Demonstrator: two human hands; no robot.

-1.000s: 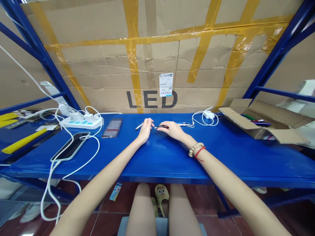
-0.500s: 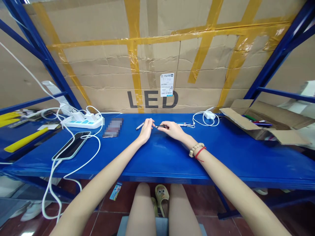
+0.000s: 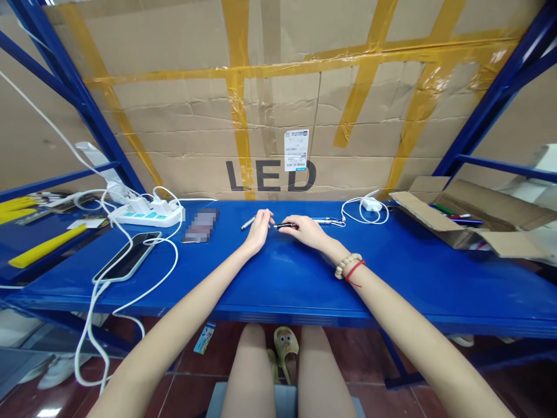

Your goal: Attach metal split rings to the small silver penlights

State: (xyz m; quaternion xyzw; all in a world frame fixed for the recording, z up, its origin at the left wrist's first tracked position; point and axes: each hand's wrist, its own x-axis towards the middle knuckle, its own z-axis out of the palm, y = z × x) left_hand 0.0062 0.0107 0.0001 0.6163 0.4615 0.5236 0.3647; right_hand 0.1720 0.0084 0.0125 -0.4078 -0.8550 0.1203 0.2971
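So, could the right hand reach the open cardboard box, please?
Probably yes: the right hand holds a dark pen-like item, but could pass in front of the white adapter to the box.

The black pen (image 3: 283, 225), slim and straight, sits nearly level in the grip of the right hand (image 3: 308, 230), one end poking out toward the left hand (image 3: 259, 229). From where I stand, a silver pen (image 3: 248, 223) slants on the table (image 3: 278, 273), partly hidden by the left hand; whether they touch, I can't tell
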